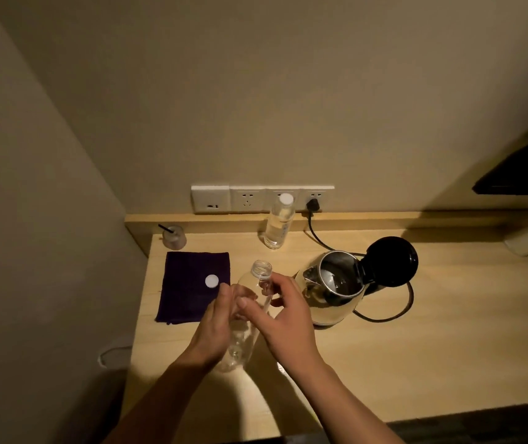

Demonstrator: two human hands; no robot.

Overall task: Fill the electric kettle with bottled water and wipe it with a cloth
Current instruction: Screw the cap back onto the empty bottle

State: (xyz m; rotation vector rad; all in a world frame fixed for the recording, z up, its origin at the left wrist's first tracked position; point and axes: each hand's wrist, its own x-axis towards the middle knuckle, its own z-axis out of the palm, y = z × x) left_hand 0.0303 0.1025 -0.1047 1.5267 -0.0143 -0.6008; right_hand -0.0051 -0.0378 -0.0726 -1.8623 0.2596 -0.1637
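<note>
Clear uncapped bottle [246, 312] gripped by left hand [214, 328] and right hand [285, 318]; pour into open kettle [333, 290] seems next.

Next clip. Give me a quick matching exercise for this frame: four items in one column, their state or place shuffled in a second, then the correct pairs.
Items:
1. kettle
2. open bottle
3. loose cap
4. second bottle

States:
A. lying on the dark cloth
B. capped, upright by the wall sockets
C. lid swung open, standing on the desk
D. uncapped, held between left hand and right hand

Pairs: 1-C, 2-D, 3-A, 4-B
</note>
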